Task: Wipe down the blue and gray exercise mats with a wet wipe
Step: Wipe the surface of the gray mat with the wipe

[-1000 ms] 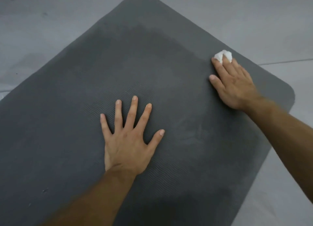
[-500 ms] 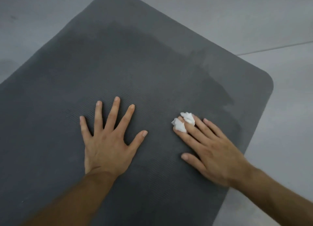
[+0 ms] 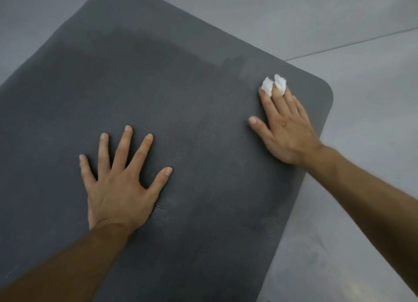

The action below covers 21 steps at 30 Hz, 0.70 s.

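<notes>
My right hand (image 3: 287,129) presses the white wet wipe (image 3: 274,85) flat against the gray mat (image 3: 203,111); this grip is fingers pinning the wad, not a closed fist; the wipe pokes out past my fingertips near the mat's far right corner; my left hand (image 3: 119,188) lies released, fingers spread, palm down on the mat's near middle; darker damp patches show across the ribbed surface; the mat lies on a pale gray floor (image 3: 362,188).

No readable text, labels, brands or numbers anywhere in view.
</notes>
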### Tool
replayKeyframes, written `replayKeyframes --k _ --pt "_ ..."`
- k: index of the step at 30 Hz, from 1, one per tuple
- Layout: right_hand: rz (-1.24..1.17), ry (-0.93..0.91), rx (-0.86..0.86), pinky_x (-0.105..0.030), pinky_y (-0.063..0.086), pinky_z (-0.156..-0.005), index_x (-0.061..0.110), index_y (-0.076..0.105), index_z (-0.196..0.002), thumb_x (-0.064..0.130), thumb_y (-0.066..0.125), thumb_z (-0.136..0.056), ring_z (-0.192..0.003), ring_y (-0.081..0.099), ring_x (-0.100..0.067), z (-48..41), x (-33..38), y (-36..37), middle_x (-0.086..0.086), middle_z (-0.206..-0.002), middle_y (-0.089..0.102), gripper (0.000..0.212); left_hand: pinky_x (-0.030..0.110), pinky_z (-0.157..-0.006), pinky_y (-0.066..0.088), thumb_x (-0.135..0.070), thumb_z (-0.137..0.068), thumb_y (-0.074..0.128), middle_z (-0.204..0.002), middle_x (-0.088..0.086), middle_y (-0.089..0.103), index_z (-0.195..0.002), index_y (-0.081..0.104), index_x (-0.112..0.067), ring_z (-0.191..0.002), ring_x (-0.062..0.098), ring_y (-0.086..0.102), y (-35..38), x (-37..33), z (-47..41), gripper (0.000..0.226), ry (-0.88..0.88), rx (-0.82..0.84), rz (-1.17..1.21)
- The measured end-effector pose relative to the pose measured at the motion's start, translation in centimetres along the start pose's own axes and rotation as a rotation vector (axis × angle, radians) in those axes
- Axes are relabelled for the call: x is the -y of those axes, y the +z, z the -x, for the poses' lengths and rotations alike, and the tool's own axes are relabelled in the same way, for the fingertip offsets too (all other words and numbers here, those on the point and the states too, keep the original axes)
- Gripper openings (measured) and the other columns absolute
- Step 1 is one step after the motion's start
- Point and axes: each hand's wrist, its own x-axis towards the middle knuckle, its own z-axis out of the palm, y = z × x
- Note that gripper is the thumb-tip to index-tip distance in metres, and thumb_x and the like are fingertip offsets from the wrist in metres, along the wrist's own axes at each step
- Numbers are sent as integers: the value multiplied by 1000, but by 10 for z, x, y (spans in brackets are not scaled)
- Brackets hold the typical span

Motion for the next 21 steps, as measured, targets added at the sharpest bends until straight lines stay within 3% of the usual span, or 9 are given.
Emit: replayKeyframes --k 6,10,12,16,21 --pt "88 -245 52 -45 9 -130 18 10 -166 67 21 -106 -160 -6 -24 97 27 22 -1 -174 0 78 69 -122 9 -84 -94 22 -173 -10 12 -162 19 -47 -160 28 3 1 1 0 77 2 -5 -3" --pt "120 -303 63 -41 10 -129 22 12 -166 66 17 -106 -161 -2 -21 102 18 17 2 -174 6 75 69 -123 8 -84 -94 22 -173 -11 11 -162 18 -47 -160 27 2 0 1 0 77 -3 -2 6" --pt "132 -222 38 -41 10 -129 23 8 -167 67 14 -105 -160 -2 -20 80 -1 9 1 -174 4 76 69 -123 7 -84 -94 22 -173 -11 10 -162 18 -47 -160 27 1 1 1 0 77 -5 -5 14" --pt "19 116 21 -41 4 -129 25 4 -166 62 19 -105 -160 -3 -24 22 -54 -13 -2 -174 0 73 66 -124 7 -85 -94 22 -173 -12 10 -162 18 -47 -160 26 1 2 2 0 78 -2 -14 32" --pt "-56 199 59 -44 2 -129 21 3 -166 63 18 -104 -160 -11 -24 24 -50 -15 -1 -174 -7 77 63 -125 6 -85 -94 22 -173 -12 10 -162 18 -46 -160 25 1 4 2 0 78 -5 -27 29"
